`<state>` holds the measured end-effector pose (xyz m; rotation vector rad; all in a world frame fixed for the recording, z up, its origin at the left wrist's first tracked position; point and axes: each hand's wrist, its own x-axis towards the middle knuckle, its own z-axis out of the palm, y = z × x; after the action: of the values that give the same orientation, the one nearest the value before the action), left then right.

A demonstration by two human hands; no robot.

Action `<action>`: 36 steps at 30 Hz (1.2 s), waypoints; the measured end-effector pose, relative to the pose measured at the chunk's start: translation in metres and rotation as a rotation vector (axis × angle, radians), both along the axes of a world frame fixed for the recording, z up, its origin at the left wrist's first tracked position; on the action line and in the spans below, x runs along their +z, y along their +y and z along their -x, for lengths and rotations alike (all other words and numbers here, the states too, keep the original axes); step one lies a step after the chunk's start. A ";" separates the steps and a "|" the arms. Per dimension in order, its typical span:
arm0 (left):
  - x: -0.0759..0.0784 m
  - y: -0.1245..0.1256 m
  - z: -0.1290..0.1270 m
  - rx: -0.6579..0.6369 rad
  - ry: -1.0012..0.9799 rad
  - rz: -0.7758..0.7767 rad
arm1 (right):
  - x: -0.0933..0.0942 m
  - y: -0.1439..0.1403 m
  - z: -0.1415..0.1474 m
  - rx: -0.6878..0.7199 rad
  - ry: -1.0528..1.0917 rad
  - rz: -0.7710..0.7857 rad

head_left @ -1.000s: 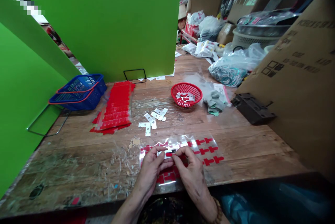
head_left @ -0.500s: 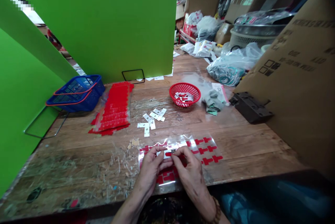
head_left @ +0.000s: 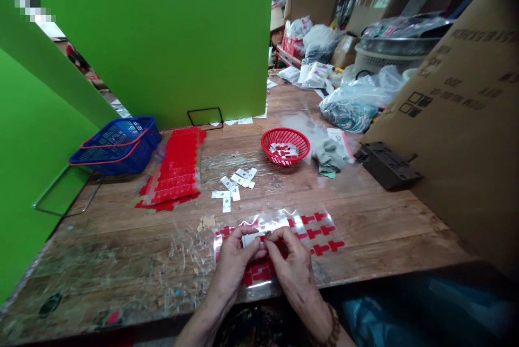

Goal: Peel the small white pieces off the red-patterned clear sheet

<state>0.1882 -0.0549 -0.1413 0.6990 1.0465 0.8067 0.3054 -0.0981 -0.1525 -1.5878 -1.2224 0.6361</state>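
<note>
My left hand [head_left: 233, 263] is closed on a small white card [head_left: 250, 237], its thumb pressed over the card's front. Opposite it, my right hand [head_left: 295, 263] pinches at the card's right end, where a bit of red sticker shows between the fingertips. Exactly what the right fingertips grip is partly hidden. Under both hands lies a clear plastic sheet [head_left: 298, 221] with rows of red T-shaped stickers [head_left: 321, 249]. Beyond the sheet, several loose white cards [head_left: 227, 204] lie scattered on the table.
A red basket [head_left: 285, 161] holds white cards with red pieces. To the left are stacked red sticker sheets [head_left: 175, 168] and blue baskets [head_left: 117, 147]. A grey cloth [head_left: 330, 157], a dark metal block [head_left: 387, 166] and a large carton [head_left: 458, 120] stand on the right. Green panels [head_left: 182, 39] rise behind.
My left thumb has moved right, over the red sticker on the card, covering most of it. My right hand keeps its pinch almost in place.
</note>
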 end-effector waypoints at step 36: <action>-0.001 0.002 0.005 0.042 0.048 0.014 | 0.003 0.010 0.002 -0.047 0.087 0.103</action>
<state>0.1835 -0.0527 -0.1424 0.6894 1.1121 0.8211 0.3031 -0.0881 -0.1494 -1.6515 -1.1000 0.7408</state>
